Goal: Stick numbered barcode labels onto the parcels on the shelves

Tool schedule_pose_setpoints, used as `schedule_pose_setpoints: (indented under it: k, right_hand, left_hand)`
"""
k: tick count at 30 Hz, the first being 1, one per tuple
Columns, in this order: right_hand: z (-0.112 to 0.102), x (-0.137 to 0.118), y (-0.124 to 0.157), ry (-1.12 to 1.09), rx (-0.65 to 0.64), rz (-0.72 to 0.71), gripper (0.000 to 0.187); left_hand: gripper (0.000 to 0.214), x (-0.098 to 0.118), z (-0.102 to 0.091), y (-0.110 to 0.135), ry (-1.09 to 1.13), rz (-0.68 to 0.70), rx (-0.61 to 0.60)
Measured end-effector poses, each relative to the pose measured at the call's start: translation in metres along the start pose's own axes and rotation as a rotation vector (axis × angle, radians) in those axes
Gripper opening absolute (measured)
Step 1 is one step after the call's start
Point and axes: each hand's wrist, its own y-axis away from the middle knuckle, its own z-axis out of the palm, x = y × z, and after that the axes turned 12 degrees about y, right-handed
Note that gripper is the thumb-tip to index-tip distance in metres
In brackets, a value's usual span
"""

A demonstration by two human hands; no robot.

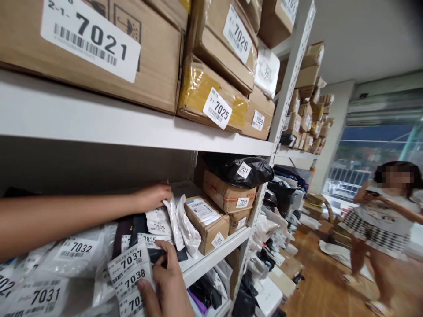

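Note:
My left hand (153, 197) reaches in from the left over the lower shelf, its fingers closed on the upper edge of a white plastic mailer (173, 222). Beside that mailer, to the right, leans another white mailer (189, 224); to the left is a packet labelled 7036 (159, 222). At the bottom, my right hand (170, 281) holds a strip of barcode labels (130, 268) reading 7037 and 7038, its thumb pressed on the strip. Behind the strip lies a dark packet with a 7035 label (148, 239). The left fingertips are partly hidden by the mailer.
Clear mailers labelled 7032 (77, 250) and 7031 (46, 296) lie left. A cardboard box (206, 226) stands right of the mailers, near the shelf post (261, 207). Labelled boxes sit on the shelf above (132, 119). A person (383, 215) stands at right, parcels on the floor.

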Motion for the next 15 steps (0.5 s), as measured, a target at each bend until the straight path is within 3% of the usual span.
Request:
schedule_pose_setpoints:
  k: [5, 11, 15]
  right_hand:
    - [-0.014, -0.003, -0.009, -0.142, -0.045, -0.013, 0.015]
    - [-0.027, 0.015, -0.017, -0.448, 0.068, 0.217, 0.028]
    - [-0.024, 0.024, -0.019, -0.696, 0.065, 0.363, 0.039]
  left_hand:
    - [0.017, 0.018, -0.005, 0.034, 0.075, 0.089, -0.13]
    - [0.023, 0.017, -0.001, 0.054, 0.423, 0.196, -0.316]
    - [0.023, 0.019, -0.006, 0.061, 0.428, 0.17, -0.312]
